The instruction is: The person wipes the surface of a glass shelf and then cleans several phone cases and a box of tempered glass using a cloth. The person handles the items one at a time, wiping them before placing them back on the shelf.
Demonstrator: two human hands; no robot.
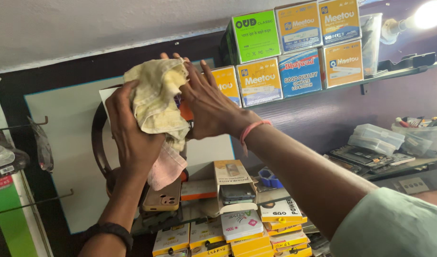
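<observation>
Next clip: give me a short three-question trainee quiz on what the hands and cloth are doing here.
1. True or false: the left hand holds the yellowish cloth in its grip.
2. Which wrist wears a pink band? A) left B) right C) neither
3. Fill in: the coloured boxes are stacked on a wall ____.

Key
1. True; the left hand grips the cloth from the side, while the right hand lies flat and open against it.
2. B; the left wrist has a black band.
3. Shelf, up at the right, above the hands.
</observation>
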